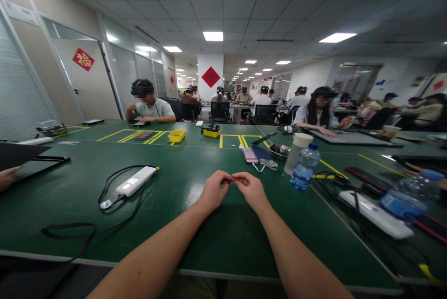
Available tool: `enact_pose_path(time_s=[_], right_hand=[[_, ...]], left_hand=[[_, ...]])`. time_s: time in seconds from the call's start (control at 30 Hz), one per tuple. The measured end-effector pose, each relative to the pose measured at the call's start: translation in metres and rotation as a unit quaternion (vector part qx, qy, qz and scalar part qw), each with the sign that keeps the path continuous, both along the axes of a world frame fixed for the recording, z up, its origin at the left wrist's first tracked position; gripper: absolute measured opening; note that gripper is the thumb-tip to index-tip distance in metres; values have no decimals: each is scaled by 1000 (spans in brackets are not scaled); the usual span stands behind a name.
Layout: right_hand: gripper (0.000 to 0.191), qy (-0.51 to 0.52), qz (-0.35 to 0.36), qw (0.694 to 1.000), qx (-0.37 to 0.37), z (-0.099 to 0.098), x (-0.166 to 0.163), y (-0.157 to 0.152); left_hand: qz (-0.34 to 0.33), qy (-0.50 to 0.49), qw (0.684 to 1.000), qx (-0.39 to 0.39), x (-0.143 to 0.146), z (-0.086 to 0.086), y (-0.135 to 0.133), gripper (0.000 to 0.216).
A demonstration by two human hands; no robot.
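Both my hands meet over the green table (pixel 181 224), a little beyond its near edge. My left hand (pixel 213 192) is closed in a pinch on one end of a small red object (pixel 233 180). My right hand (pixel 252 190) pinches the other end of the same red object, fingertips almost touching the left ones. The object is too small to name. Both forearms reach in from the bottom of the view.
A white power bank (pixel 135 181) with a black cable lies to the left. A water bottle (pixel 304 166) and white cup (pixel 297 151) stand to the right, near a face mask (pixel 262 163). Yellow trays (pixel 176 136) sit further back. Several seated people work at the far side.
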State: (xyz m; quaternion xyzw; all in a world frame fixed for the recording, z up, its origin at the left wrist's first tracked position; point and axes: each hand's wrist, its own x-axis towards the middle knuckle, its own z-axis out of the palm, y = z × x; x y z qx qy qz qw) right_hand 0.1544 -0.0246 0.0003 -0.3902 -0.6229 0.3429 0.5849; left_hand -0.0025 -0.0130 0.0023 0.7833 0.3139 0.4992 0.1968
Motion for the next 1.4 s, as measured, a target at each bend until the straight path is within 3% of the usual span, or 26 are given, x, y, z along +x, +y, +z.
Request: enact_pose_path(time_s=[0.17,0.37,0.53,0.73,0.87,0.97,1.23,1.4], right_hand=[[20,-31,-7,999,6,-3,2,1],[18,-132,-67,989,17,0,5,0],[17,-116,-59,991,-28,-1,5,1],[15,29,-24,993,-113,-5,3,3],[19,126,1,987,-102,-1,5,2],[21,132,1,988,-77,1,7,1],[21,184,81,968,-147,6,2,-6],[22,203,102,964,-141,10,2,-10]], left_hand=[[10,5,1000,-11,0,1,-2,21],[22,4,997,-68,0,-1,1,19],[-11,-30,984,-173,0,-8,9,14],[-80,-178,918,-344,-3,-11,9,13],[-170,-315,836,-417,-6,-7,11,18],[-202,-356,798,-443,-10,-5,13,22],[-209,-367,770,-479,-12,-5,15,16],[-216,-370,762,-486,-12,-1,10,14]])
